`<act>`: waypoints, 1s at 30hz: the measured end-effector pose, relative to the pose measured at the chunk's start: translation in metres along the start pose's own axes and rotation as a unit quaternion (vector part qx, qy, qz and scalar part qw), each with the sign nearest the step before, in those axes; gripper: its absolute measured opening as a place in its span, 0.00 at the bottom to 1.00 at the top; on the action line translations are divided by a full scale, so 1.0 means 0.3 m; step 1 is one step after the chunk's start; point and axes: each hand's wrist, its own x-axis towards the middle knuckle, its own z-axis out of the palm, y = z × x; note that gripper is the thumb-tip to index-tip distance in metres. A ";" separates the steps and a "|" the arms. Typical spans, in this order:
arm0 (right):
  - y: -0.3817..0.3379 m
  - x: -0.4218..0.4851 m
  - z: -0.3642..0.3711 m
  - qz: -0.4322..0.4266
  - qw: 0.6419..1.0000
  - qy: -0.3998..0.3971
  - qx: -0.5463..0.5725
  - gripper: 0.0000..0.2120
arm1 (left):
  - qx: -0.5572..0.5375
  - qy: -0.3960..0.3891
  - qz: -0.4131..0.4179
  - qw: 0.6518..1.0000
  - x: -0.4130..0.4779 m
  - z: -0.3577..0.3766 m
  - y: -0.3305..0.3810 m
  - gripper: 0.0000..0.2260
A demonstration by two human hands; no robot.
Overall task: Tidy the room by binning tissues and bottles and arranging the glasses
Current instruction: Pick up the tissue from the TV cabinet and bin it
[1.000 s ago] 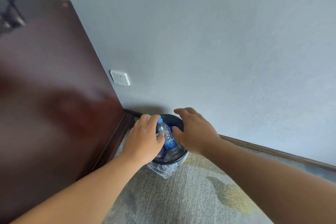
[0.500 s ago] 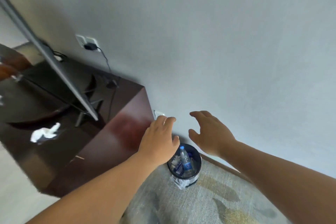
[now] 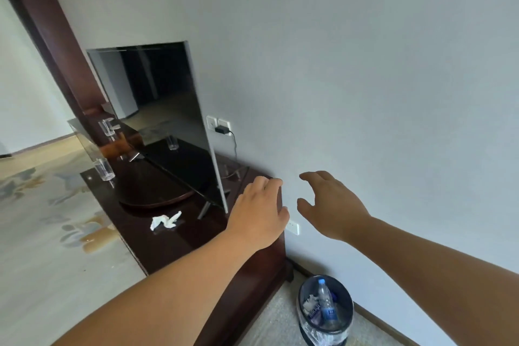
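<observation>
A black bin [image 3: 346, 326] with a clear liner stands on the carpet by the wall at the lower right. A clear water bottle [image 3: 326, 307] with a blue cap stands inside it beside another bottle. My left hand [image 3: 259, 213] and my right hand [image 3: 331, 205] hover empty, fingers apart, above the right end of the dark wooden cabinet [image 3: 174, 241]. A crumpled white tissue [image 3: 165, 220] lies on the cabinet top, left of my left hand. A clear glass [image 3: 104, 169] stands at the cabinet's far left corner, and another glass [image 3: 172, 143] shows in the television's screen area. A third glass [image 3: 106, 128] stands further back.
A flat television [image 3: 168, 121] on a stand fills the cabinet's middle. Wall sockets with a black plug [image 3: 222, 129] sit behind it. A dark wooden pillar [image 3: 53, 36] rises at the far left. Patterned carpet [image 3: 42, 219] covers the floor left of the cabinet.
My left hand let go of the water bottle, which now stands in the bin. Both hands rose away from the bin, and the view swung up and left to the cabinet.
</observation>
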 end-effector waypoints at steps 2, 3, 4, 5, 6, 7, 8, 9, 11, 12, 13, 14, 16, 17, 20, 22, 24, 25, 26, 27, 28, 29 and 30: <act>-0.104 -0.023 0.013 -0.009 1.000 0.003 -0.001 0.26 | 0.002 0.012 0.001 1.000 -0.058 -0.071 -0.061 0.23; -0.148 -0.034 0.022 -0.016 1.000 0.003 -0.001 0.26 | 0.002 0.017 0.001 1.000 -0.084 -0.100 -0.090 0.23; -0.206 -0.045 0.035 -0.025 1.000 0.001 -0.002 0.26 | 0.002 0.024 -0.004 1.000 -0.118 -0.134 -0.130 0.23; -0.263 -0.053 0.049 -0.034 0.999 0.000 -0.001 0.26 | 0.001 0.031 -0.011 0.999 -0.152 -0.169 -0.170 0.23; -0.323 -0.058 0.068 -0.042 0.999 -0.002 0.000 0.26 | -0.001 0.038 -0.020 0.999 -0.191 -0.203 -0.216 0.23; -0.381 -0.062 0.090 -0.051 0.999 -0.001 0.003 0.26 | -0.002 0.045 -0.029 0.999 -0.230 -0.236 -0.262 0.23; -0.430 -0.062 0.109 -0.060 0.998 0.001 0.007 0.26 | -0.001 0.050 -0.037 0.998 -0.262 -0.264 -0.304 0.23; -0.488 -0.062 0.137 -0.069 0.998 0.000 0.011 0.26 | 0.001 0.054 -0.048 0.997 -0.304 -0.296 -0.354 0.22; -0.600 -0.057 0.201 -0.083 0.996 -0.009 0.018 0.26 | 0.008 0.058 -0.077 0.995 -0.389 -0.360 -0.457 0.22; -0.652 -0.053 0.236 -0.089 0.996 -0.016 0.020 0.26 | 0.014 0.060 -0.092 0.994 -0.431 -0.392 -0.512 0.22; -0.693 -0.050 0.267 -0.095 0.995 -0.023 0.021 0.26 | 0.020 0.062 -0.106 0.992 -0.465 -0.420 -0.560 0.22; -0.740 -0.043 0.303 -0.103 0.994 -0.032 0.024 0.26 | 0.026 0.066 -0.123 0.990 -0.502 -0.452 -0.617 0.21; -0.817 -0.025 0.374 -0.115 0.992 -0.051 0.029 0.26 | 0.037 0.076 -0.157 0.984 -0.562 -0.509 -0.726 0.21; -0.849 -0.014 0.408 -0.119 0.991 -0.061 0.028 0.26 | 0.042 0.078 -0.173 0.981 -0.588 -0.530 -0.776 0.21; -0.920 0.028 0.497 -0.128 0.988 -0.086 0.028 0.25 | 0.043 0.072 -0.220 0.972 -0.640 -0.557 -0.893 0.21; -0.952 0.069 0.557 -0.134 0.985 -0.102 0.031 0.25 | 0.045 0.062 -0.238 0.968 -0.651 -0.547 -0.956 0.21; -0.969 0.118 0.610 -0.144 0.983 -0.107 0.032 0.25 | 0.045 0.055 -0.246 0.967 -0.637 -0.524 -1.006 0.21; -0.973 0.149 0.638 -0.148 0.983 -0.107 0.031 0.25 | 0.045 0.054 -0.249 0.966 -0.621 -0.511 -1.030 0.21; -0.974 0.186 0.668 -0.150 0.982 -0.107 0.032 0.25 | 0.045 0.052 -0.252 0.965 -0.599 -0.496 -1.055 0.21; -0.974 0.225 0.698 -0.151 0.982 -0.109 0.032 0.24 | 0.044 0.049 -0.252 0.965 -0.575 -0.481 -1.080 0.21; -0.974 0.259 0.725 -0.152 0.981 -0.112 0.033 0.24 | 0.041 0.045 -0.251 0.966 -0.553 -0.467 -1.100 0.21; -0.972 0.301 0.758 -0.153 0.981 -0.117 0.036 0.24 | 0.040 0.041 -0.249 0.967 -0.524 -0.448 -1.127 0.21; -0.967 0.344 0.789 -0.152 0.980 -0.123 0.040 0.24 | 0.041 0.035 -0.248 0.967 -0.494 -0.431 -1.153 0.22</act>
